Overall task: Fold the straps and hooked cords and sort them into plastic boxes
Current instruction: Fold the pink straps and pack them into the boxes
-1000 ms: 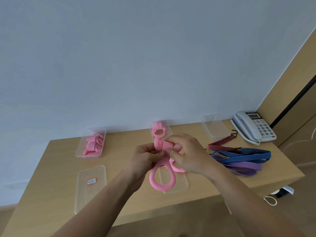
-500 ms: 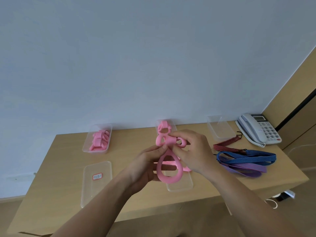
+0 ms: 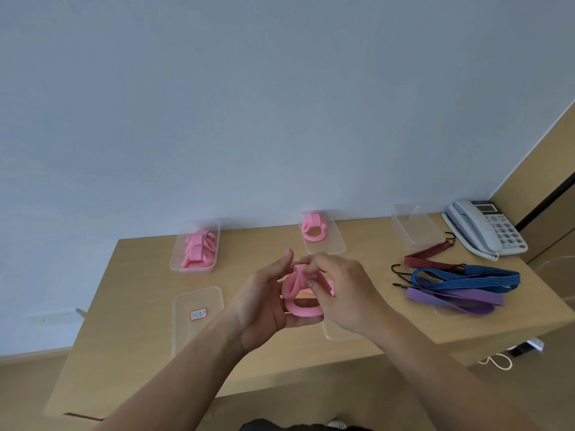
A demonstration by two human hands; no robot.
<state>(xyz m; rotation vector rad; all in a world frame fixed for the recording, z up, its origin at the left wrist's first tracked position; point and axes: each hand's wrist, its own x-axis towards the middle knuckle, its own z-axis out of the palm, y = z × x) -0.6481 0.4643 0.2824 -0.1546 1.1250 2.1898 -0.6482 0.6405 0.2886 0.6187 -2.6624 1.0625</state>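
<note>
Step in hand: folding. My left hand cradles the pink strap from below, fingers curled round its lower loop. My right hand pinches the upper fold. The strap is held above the tabletop. The next move, I judge, calls for a firm pinch on the folds while lowering it into the middle box.

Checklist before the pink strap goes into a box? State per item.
1. Grip: left hand and right hand both hold the pink strap: ok.
2. Fold finished: cannot tell, the hands cover the wrap.
3. Likely target, the middle box, open with room beside one folded strap: ok.
4. Fold of the hooked cords: not ok, loose on the table.
5. Room in the right box for cords: ok.
</note>
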